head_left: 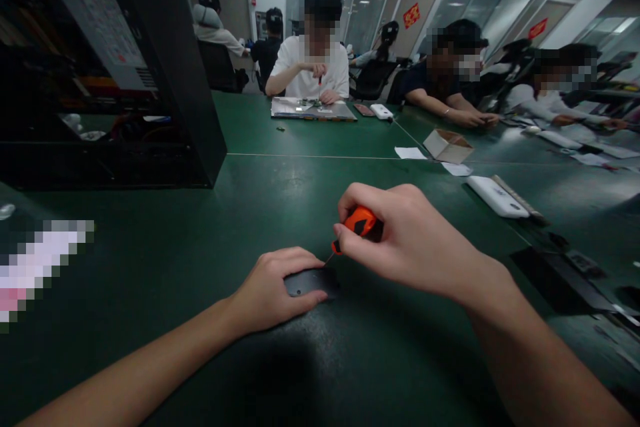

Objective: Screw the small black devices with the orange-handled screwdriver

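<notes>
On the green table lies a small black device (311, 282), flat and rounded like a computer mouse, with a screw hole showing on its upper face. My left hand (277, 287) grips it from the left, fingers along the far side and thumb along the near side. An orange and black screwdriver (361, 220) is in my right hand (407, 237), closed round the handle. Its thin shaft slants down to the far right part of the device, close to my left fingertips. Whether the tip sits in a screw cannot be made out.
A black computer case (190, 80) stands open-sided at the left. To the right are a white power bank-like box (497, 197), a small open carton (449, 145) and papers (410, 153). Across the green table (270, 193), a person in white (285, 73) works on a flat panel.
</notes>
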